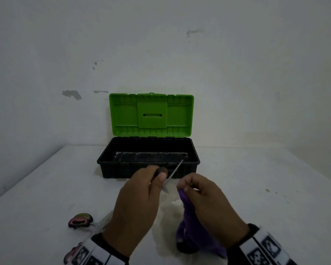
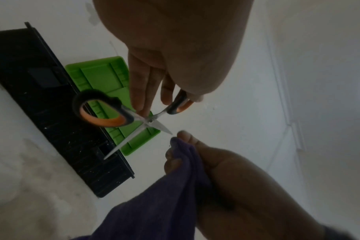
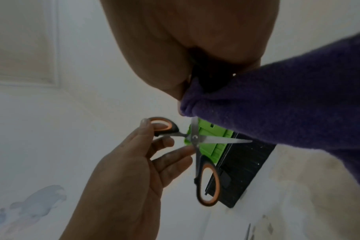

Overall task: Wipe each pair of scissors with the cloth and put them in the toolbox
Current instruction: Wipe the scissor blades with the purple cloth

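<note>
Before toolbox (image 1: 148,165): left fingers (image 2: 143,91) grip scissors (image 2: 134,120), blades apart; right fingers (image 2: 187,138) pinch cloth (image 2: 164,194), seemingly just beside blade tip.

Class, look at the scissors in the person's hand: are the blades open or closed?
Open. The scissors in the left hand show two blades crossed wide apart, handles spread.

Pink scissors (image 1: 73,253) cut off by left wristband, frame edge.
</note>
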{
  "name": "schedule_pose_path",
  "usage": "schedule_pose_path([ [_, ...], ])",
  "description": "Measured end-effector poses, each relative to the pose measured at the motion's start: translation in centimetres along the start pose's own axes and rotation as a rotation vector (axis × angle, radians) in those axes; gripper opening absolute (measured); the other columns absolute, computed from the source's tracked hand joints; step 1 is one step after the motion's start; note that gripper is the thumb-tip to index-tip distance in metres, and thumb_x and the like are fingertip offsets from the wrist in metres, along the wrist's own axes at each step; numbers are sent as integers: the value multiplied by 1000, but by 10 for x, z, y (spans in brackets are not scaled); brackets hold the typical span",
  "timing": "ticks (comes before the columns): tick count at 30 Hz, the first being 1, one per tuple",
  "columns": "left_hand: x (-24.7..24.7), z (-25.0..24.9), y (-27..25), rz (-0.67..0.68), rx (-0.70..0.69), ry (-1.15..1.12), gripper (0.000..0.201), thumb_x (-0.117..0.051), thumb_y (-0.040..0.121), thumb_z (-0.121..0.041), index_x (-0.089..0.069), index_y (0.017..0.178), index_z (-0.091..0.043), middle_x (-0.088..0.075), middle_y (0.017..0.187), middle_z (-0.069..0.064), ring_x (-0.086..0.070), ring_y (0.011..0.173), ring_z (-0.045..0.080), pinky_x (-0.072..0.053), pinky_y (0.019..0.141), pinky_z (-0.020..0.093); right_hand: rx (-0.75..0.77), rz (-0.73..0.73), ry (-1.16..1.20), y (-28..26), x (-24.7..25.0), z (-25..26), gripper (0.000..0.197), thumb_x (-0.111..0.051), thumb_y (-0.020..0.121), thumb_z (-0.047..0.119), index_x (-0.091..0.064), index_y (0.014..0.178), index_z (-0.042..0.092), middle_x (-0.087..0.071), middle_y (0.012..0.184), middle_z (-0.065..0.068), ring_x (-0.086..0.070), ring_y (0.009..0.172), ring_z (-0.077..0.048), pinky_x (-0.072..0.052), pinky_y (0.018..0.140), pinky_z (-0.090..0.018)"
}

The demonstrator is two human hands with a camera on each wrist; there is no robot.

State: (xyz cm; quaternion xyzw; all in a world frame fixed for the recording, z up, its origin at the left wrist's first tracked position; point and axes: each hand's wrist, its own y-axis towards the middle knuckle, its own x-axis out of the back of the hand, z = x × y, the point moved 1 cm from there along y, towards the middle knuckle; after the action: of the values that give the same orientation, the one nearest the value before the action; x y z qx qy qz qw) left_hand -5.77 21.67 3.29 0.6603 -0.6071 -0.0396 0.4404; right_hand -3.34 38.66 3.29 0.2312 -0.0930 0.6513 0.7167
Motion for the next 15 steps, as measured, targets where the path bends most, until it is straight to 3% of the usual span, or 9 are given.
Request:
schedule_pose_path([
  [3,-5,1,-8,36,-128,107,35,-43,94,-48,-68,102,-25,-59,88,-14,-57,72,1,-49,58,14,-93,9,123,0,-7,4,35,-45,97,6,-74,84,20,-72,84,1,-66,74,-8,-55,66,-20],
  [5,-5,0,-10,49,-200,168,36,-47,92,-43,-71,105,-20,-60,90,-10,-55,72,1,-44,59,8,-110,72,192,-1,-9,7,36,-42,100,9,-74,85,15,-72,86,0,-65,79,-10,-51,71,-19],
  [7,-4,-4,-10,54,-289,245,36,-49,91,-39,-74,100,-15,-63,87,-5,-56,71,4,-44,59,10,-106,121,254,-2,-9,11,35,-42,102,16,-72,83,12,-71,85,-1,-64,78,-7,-48,72,-15],
  [10,-7,-6,-9,74,-404,376,35,-49,89,-36,-74,97,-13,-65,80,1,-59,65,12,-50,52,21,-120,81,389,-1,-8,14,45,-50,98,38,-76,82,5,-74,82,-13,-69,78,-17,-53,73,-19],
  [13,-10,-5,-9,124,-450,445,32,-49,89,-32,-73,100,-14,-63,76,2,-57,62,15,-50,47,27,-66,34,326,0,-9,13,41,-55,96,37,-77,79,7,-74,79,-13,-69,80,-27,-54,80,-29],
  [15,-11,-3,-11,165,-469,461,31,-49,89,-32,-73,101,-17,-62,75,0,-55,62,13,-47,48,24,-64,-7,293,1,-10,9,37,-56,96,31,-76,76,7,-71,77,-17,-65,76,-33,-53,75,-34],
])
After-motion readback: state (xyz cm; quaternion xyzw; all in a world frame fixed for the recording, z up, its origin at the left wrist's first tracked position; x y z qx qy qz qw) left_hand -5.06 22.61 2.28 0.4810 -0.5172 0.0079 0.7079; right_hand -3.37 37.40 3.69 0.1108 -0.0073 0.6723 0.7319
